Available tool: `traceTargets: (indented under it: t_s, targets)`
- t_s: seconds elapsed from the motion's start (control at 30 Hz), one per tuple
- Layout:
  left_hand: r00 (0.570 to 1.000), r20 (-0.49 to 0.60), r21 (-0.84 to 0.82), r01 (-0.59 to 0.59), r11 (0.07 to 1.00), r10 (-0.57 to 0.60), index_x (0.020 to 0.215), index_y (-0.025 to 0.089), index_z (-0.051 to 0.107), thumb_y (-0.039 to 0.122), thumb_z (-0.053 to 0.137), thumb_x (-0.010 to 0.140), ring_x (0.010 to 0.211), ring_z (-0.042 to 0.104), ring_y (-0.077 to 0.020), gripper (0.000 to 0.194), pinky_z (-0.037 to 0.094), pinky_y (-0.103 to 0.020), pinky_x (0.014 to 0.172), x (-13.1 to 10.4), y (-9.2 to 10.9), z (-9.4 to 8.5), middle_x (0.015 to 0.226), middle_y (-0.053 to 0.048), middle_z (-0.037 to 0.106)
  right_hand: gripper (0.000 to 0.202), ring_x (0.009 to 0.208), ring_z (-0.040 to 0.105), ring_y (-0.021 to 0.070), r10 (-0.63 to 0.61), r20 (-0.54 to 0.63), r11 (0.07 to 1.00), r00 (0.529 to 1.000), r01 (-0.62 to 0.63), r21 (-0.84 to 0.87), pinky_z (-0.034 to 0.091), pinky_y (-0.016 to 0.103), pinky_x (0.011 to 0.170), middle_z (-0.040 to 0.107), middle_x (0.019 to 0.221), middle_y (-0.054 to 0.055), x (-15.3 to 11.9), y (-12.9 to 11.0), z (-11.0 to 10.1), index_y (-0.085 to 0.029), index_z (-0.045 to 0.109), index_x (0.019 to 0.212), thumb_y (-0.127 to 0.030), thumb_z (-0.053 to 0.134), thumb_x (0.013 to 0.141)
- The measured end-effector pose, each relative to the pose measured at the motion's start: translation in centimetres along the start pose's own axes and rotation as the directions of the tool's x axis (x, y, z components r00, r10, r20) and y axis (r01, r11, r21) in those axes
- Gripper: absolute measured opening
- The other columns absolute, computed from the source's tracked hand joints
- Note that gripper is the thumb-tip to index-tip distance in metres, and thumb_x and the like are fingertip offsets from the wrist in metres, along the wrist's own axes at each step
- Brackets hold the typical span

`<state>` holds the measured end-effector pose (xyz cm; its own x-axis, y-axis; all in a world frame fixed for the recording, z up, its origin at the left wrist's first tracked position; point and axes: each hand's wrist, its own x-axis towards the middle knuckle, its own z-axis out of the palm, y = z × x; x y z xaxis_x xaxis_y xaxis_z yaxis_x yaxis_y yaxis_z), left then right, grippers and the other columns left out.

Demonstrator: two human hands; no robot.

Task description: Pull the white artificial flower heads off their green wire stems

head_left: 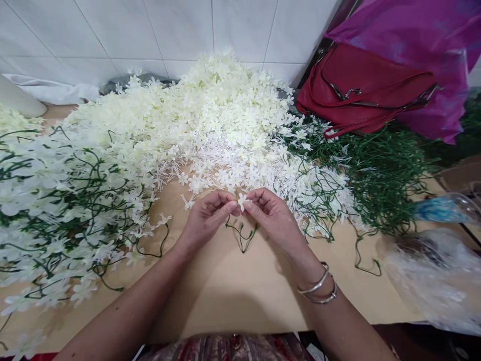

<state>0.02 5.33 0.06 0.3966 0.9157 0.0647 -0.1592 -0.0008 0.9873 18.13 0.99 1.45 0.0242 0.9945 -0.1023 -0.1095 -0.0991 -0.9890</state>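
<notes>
My left hand [206,216] and my right hand [271,215] meet over the middle of the tan table [225,291]. Between their fingertips they pinch a small white artificial flower [242,201]. A thin green wire stem [242,234] hangs from the hands and curls on the table just below them. Silver bangles [318,289] circle my right wrist. Right behind the hands rises a big heap of loose cream-white flowers [210,115].
Finished green stems with white flowers [56,210] cover the left side. Bare green stems [379,170] lie at right. A red handbag [361,90] and purple cloth [432,45] sit at back right. Clear plastic bags [436,271] lie at the right edge, against a white tiled wall [150,30].
</notes>
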Motion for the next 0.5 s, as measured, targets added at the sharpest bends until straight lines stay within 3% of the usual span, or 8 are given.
traceTargets:
  t_s: [0.17, 0.33, 0.43, 0.5]
  targets:
    - [0.988, -0.15, -0.141, -0.066, 0.988, 0.044, 0.094, 0.02, 0.072, 0.035, 0.078, 0.092, 0.081, 0.069, -0.0102, 0.016, 0.053, -0.02, 0.08, 0.3, -0.2, -0.7, 0.085, 0.0, 0.074, 0.032, 0.083, 0.062, 0.0162, -0.054, -0.04, 0.998, 0.998, 0.053, -0.038, 0.054, 0.031, 0.079, 0.066, 0.088, 0.001, -0.3, -0.1, 0.2, -0.024, 0.065, 0.1, -0.048, 0.079, 0.086]
    - [0.989, -0.145, -0.22, -0.057, 0.974, 0.025, 0.094, 0.02, 0.073, 0.034, 0.08, 0.09, 0.078, 0.066, -0.0081, 0.017, 0.052, -0.018, 0.078, 0.4, -0.3, -0.7, 0.083, 0.002, 0.071, 0.033, 0.107, 0.065, 0.0229, -0.182, 0.154, 0.917, 0.971, 0.224, -0.33, 0.052, 0.041, 0.097, 0.071, 0.112, 0.007, -0.9, 0.5, 1.7, -0.025, 0.066, 0.114, -0.029, 0.08, 0.085]
    - [0.976, -0.216, -0.332, -0.073, 0.94, 0.0, 0.093, 0.021, 0.07, 0.039, 0.086, 0.083, 0.073, 0.067, -0.0077, 0.026, 0.055, -0.019, 0.076, 0.8, -0.3, -0.7, 0.078, 0.004, 0.069, 0.011, 0.093, 0.066, 0.022, -0.225, 0.192, 0.807, 0.955, 0.294, -0.513, 0.052, 0.041, 0.089, 0.073, 0.099, 0.006, -0.9, 0.7, 1.7, -0.024, 0.067, 0.103, -0.019, 0.063, 0.094]
    - [0.96, -0.278, -0.393, -0.08, 0.916, -0.036, 0.092, 0.022, 0.068, 0.04, 0.09, 0.077, 0.07, 0.067, -0.008, 0.033, 0.057, -0.019, 0.073, 1.0, -0.1, -0.8, 0.076, 0.005, 0.069, 0.012, 0.085, 0.064, 0.021, -0.25, 0.149, 0.749, 0.957, 0.289, -0.597, 0.05, 0.038, 0.082, 0.072, 0.091, 0.005, -0.7, 0.7, 1.3, -0.024, 0.067, 0.095, -0.017, 0.057, 0.096]
